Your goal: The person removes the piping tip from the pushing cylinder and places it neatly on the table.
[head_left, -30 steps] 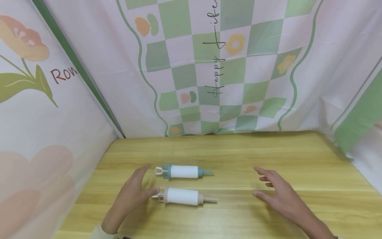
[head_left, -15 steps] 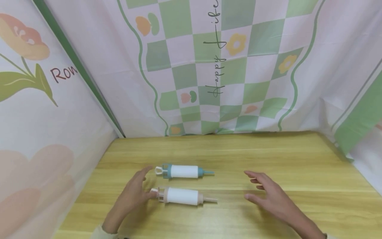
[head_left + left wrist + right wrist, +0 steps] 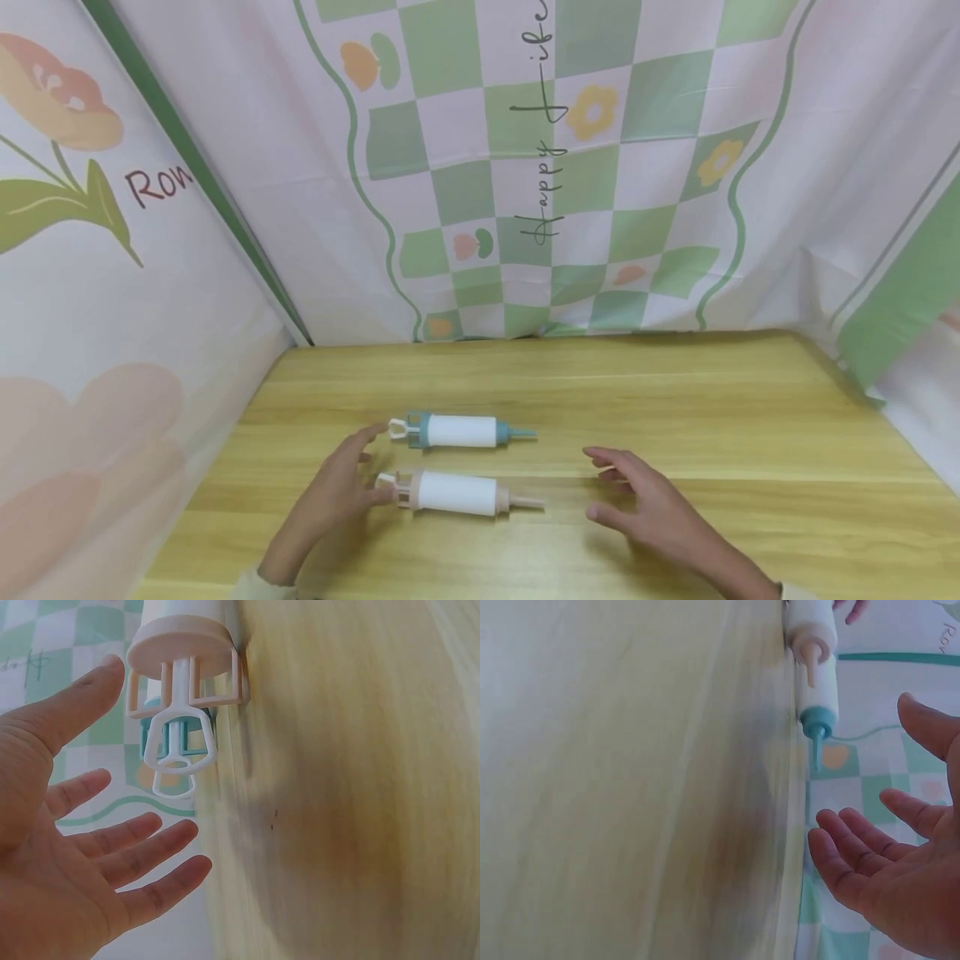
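Two large plastic syringes lie parallel on the wooden table in the head view, nozzles to the right. The farther teal syringe (image 3: 461, 431) has a white barrel and a white loop handle; the nearer pink syringe (image 3: 457, 492) is built alike. My left hand (image 3: 333, 490) is spread by the handle ends, its thumb right beside the pink syringe's loop. In the left wrist view a gap shows between that hand (image 3: 82, 847) and the white loop handle (image 3: 180, 739). My right hand (image 3: 651, 507), fingers loosely extended, hovers right of the nozzles and holds nothing.
The wooden table (image 3: 675, 383) runs back to a hanging cloth (image 3: 525, 183) with green checks and flowers. Another printed cloth (image 3: 90, 333) hangs along the left side, and more fabric (image 3: 900, 317) borders the right.
My right hand has moved left and slightly nearer to me, closer to the nozzles. The left hand has barely shifted, its thumb drawing slightly back from the pink syringe's handle. Both syringes lie still.
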A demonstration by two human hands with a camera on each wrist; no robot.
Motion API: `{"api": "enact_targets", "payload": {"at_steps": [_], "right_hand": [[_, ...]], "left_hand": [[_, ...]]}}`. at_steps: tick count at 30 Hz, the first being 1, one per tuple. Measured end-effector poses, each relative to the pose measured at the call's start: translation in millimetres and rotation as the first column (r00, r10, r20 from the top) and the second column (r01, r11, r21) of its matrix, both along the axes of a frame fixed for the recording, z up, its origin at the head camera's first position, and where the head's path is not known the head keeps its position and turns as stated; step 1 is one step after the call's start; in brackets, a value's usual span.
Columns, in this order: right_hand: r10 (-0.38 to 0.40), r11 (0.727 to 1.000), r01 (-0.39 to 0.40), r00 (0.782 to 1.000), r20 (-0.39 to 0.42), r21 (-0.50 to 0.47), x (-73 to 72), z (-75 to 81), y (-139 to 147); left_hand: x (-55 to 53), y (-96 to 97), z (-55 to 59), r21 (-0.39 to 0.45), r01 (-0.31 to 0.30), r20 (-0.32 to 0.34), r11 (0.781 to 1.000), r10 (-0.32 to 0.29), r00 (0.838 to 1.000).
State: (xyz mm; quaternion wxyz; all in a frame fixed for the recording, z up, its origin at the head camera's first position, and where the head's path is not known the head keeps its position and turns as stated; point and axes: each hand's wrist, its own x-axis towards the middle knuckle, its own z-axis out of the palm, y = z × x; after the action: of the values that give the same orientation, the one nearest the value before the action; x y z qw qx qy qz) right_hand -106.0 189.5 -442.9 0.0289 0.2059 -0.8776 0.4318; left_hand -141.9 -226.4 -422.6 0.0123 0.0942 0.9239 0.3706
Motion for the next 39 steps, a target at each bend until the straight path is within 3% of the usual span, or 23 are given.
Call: {"api": "enact_targets", "payload": {"at_steps": [15,24,39], "right_hand": [[0.016,1.0,-0.016,0.996,0.092,-0.004,-0.8,-2.4,-10.3],[0.074,0.996,-0.066,0.986,0.15,-0.06,-3.1,-3.0,-15.4],[0.103,0.992,-0.088,0.979,0.176,-0.091,-14.3,-4.1,-21.2]], "left_hand": [[0.5,-4.1,-6.6,0.085,0.015,0.061,0.996,-0.021,0.998],[-1.5,-4.8,-12.0,0.122,0.051,0.093,0.991,-0.063,0.994],[-4.1,-1.1,-14.9,0.133,0.11,0.085,0.985,-0.122,0.989]]}}
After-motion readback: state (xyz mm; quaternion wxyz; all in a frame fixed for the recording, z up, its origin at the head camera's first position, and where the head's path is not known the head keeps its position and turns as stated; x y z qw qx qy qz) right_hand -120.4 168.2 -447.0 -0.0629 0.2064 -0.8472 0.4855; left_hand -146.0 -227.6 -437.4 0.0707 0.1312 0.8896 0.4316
